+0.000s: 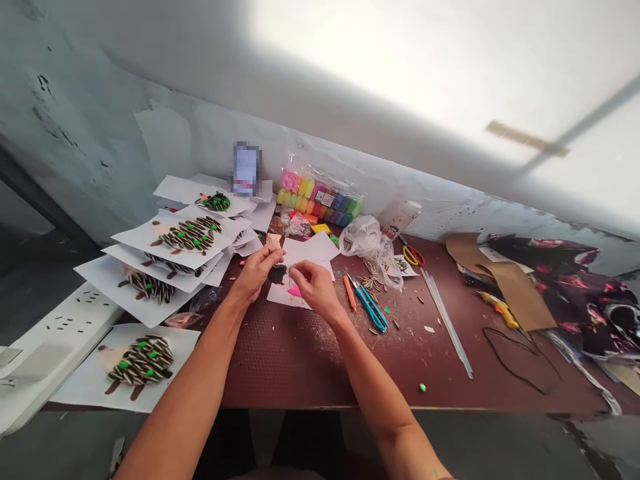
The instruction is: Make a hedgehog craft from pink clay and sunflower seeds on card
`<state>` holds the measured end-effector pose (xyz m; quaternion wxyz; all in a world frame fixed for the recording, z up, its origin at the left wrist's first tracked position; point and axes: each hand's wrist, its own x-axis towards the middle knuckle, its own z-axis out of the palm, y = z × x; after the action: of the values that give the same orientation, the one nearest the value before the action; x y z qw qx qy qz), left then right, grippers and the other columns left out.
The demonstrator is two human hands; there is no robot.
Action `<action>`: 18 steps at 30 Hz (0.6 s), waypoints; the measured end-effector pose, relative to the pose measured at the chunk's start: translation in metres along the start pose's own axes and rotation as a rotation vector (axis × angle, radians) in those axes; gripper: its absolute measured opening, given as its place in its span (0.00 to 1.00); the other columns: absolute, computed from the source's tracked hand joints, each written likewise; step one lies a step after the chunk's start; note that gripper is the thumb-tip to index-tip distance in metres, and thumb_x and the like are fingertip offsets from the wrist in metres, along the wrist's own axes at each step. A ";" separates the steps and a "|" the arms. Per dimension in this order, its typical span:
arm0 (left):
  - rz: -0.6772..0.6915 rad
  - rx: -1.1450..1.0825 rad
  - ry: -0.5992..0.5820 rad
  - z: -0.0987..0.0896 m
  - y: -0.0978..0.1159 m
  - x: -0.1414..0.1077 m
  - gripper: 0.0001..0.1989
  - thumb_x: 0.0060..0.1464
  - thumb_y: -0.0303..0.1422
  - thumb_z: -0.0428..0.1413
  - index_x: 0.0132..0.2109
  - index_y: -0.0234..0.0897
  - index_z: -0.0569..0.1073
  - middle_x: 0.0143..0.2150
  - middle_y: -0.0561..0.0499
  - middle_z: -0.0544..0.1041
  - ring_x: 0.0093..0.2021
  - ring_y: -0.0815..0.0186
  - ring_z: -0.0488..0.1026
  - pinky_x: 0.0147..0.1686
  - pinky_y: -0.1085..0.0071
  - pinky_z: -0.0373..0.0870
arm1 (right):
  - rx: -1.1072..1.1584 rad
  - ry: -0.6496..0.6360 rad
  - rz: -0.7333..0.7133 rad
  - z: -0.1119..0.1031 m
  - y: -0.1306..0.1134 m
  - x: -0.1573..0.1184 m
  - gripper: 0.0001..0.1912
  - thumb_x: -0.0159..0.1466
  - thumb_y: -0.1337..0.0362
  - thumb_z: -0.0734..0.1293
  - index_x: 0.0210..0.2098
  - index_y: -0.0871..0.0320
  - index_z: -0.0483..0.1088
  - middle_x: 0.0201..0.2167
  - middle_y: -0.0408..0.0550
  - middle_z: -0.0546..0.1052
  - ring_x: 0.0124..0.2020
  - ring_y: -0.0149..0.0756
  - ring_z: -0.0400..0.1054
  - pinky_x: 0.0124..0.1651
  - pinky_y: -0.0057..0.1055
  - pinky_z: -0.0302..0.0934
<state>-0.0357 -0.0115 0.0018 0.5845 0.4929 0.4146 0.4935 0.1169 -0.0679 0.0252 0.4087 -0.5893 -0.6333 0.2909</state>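
Observation:
My left hand [257, 272] is closed around a small black lump of modelling clay [277, 273], which pokes out past the fingertips. Just to its right, my right hand [314, 287] has thumb and fingers pinched together close to the lump. Anything in that pinch is too small to make out. Below both hands lies a white sheet of paper [277, 296] bearing a bright pink shape [295, 291]. Another white sheet [320, 248] is just behind the hands, and a pale peach piece of clay [273, 241] sits beyond the left fingers.
Hedgehog pictures [187, 233] made with seeds are stacked at left beside a power strip [65, 333]. Behind are a phone [247, 170] and coloured clay packs [320, 197]. Rightward lie a blue cutter [371, 307], scissors [414, 256], glue sticks [447, 323] and a glue gun [500, 309].

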 end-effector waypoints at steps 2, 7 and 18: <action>-0.001 -0.020 -0.054 0.001 0.003 -0.003 0.25 0.43 0.50 0.66 0.41 0.34 0.77 0.38 0.49 0.78 0.40 0.64 0.74 0.39 0.70 0.72 | 0.050 0.063 -0.002 0.002 0.006 0.004 0.15 0.66 0.57 0.63 0.29 0.57 0.73 0.25 0.42 0.75 0.26 0.30 0.65 0.33 0.28 0.58; -0.133 -0.007 -0.212 0.000 0.005 -0.006 0.28 0.38 0.50 0.69 0.41 0.34 0.79 0.33 0.50 0.79 0.29 0.65 0.75 0.25 0.70 0.74 | 0.170 0.154 0.017 -0.002 0.021 0.008 0.15 0.64 0.54 0.62 0.28 0.56 0.70 0.23 0.41 0.72 0.26 0.31 0.64 0.32 0.28 0.59; -0.141 0.155 -0.314 0.007 0.001 -0.010 0.20 0.44 0.47 0.67 0.35 0.36 0.75 0.27 0.54 0.76 0.14 0.74 0.64 0.13 0.76 0.57 | 0.184 0.208 0.102 -0.001 0.035 0.000 0.17 0.63 0.51 0.62 0.24 0.55 0.65 0.21 0.40 0.69 0.25 0.30 0.60 0.31 0.27 0.57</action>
<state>-0.0308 -0.0224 0.0036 0.6356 0.5770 0.3886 0.3348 0.1358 -0.0637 -0.0040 0.5092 -0.6076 -0.5275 0.3054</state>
